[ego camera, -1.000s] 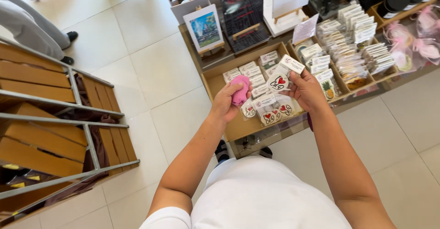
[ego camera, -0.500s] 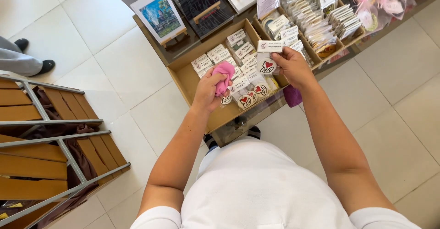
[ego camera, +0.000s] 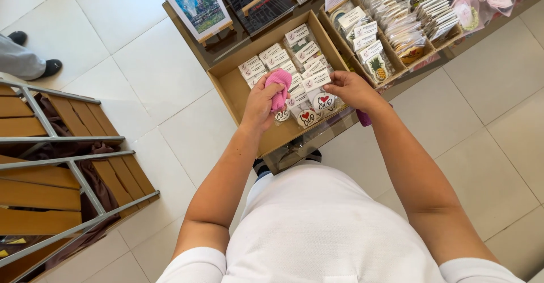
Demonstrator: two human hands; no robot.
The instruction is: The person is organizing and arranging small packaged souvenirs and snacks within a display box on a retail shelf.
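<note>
left hand [ego camera: 262,103] is curled shut around a pink cloth [ego camera: 279,87], wadded tight and poking up past the knuckles, probably bunched that way so it stays out of the way of the packets beneath

right hand [ego camera: 352,88] pinches a small clear packet [ego camera: 319,88] by its white header card, thumb on top, remaining fingers tucked behind; held by the card end, so the round badge with a red heart hangs free below the fingertips and stays readable

both hands sit over the near half of a shallow cardboard tray [ego camera: 233,84]; the packet is just off the left fingertips, nearly touching the cloth

under and beyond the fingers: more packets of the same kind [ego camera: 283,53], white rectangular headers overlapped in rows like shingles, so each card shows (printing too small to tell). two more heart badges lie just nearer the body than the fingertips

past the right hand's knuckles, a second tray [ego camera: 391,76] holds upright clear bags with white labels, one showing a yellow pineapple [ego camera: 376,67]

far beyond the left fingertips, a framed landscape picture [ego camera: 196,4] leans on a small easel, tilted back to face a standing viewer

wooden slatted rack [ego camera: 56,169] well off to the left arm's side
</note>
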